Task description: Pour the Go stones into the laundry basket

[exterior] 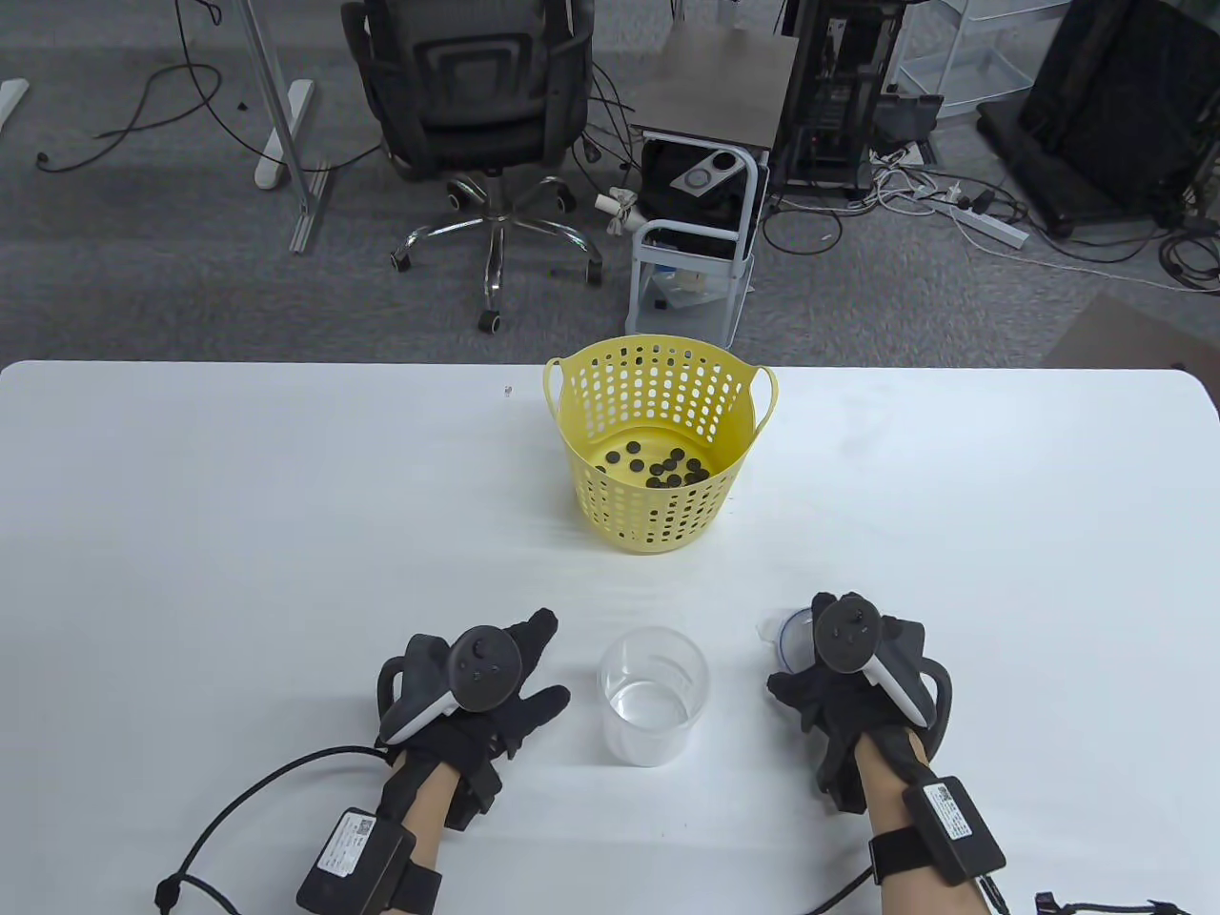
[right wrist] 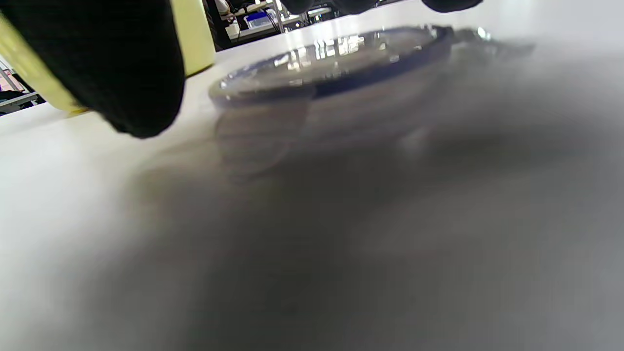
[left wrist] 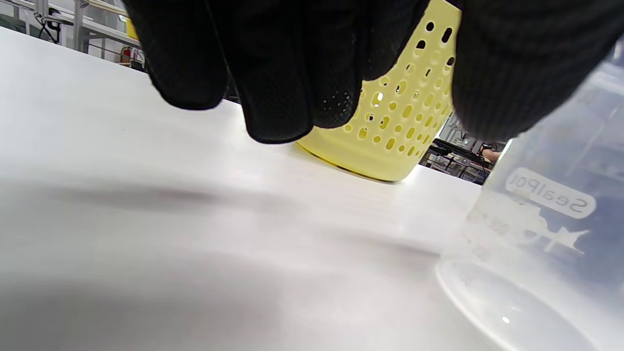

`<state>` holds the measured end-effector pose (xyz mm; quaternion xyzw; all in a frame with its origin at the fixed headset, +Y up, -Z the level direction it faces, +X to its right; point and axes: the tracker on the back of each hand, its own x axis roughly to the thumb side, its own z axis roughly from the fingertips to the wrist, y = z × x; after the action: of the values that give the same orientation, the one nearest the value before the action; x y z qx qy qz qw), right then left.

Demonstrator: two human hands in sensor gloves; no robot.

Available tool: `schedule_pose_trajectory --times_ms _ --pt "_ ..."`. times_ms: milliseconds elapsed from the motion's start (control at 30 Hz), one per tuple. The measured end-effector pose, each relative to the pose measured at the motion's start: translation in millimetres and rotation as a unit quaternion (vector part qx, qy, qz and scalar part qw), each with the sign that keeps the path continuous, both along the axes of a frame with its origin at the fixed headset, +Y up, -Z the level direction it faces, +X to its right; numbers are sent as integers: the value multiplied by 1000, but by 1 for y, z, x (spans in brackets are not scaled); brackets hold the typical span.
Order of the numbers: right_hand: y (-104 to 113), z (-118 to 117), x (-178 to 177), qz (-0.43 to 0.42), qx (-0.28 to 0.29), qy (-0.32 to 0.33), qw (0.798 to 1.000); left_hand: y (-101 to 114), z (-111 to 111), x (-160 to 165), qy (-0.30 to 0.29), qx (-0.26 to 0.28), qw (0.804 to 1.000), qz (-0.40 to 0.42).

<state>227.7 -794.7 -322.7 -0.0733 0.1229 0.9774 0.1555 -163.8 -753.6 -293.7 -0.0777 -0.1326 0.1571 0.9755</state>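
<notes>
A yellow perforated laundry basket point(exterior: 658, 534) stands at the table's middle, with several black Go stones point(exterior: 660, 467) on its bottom. A clear plastic container point(exterior: 654, 696) stands upright and empty between my hands. My left hand point(exterior: 551, 662) is open, fingers spread, just left of the container and apart from it. In the left wrist view the fingers point(left wrist: 278, 73) hang above the table, with the basket point(left wrist: 404, 122) behind and the container point(left wrist: 551, 234) at the right. My right hand point(exterior: 796, 648) hovers over a clear lid point(exterior: 783, 637) that lies flat on the table point(right wrist: 336, 63); the thumb point(right wrist: 112, 63) is off it.
The white table point(exterior: 238, 534) reaches to the left and right edges of the view. An office chair point(exterior: 477, 105) and a small cart point(exterior: 701, 191) stand on the floor beyond the table's far edge. Cables run from both wrists off the near edge.
</notes>
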Motion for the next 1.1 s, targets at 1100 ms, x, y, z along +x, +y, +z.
schedule_pose_trajectory --times_ms 1100 --pt "114 70 -126 -72 270 256 925 3 0 -2 13 -15 1000 -4"
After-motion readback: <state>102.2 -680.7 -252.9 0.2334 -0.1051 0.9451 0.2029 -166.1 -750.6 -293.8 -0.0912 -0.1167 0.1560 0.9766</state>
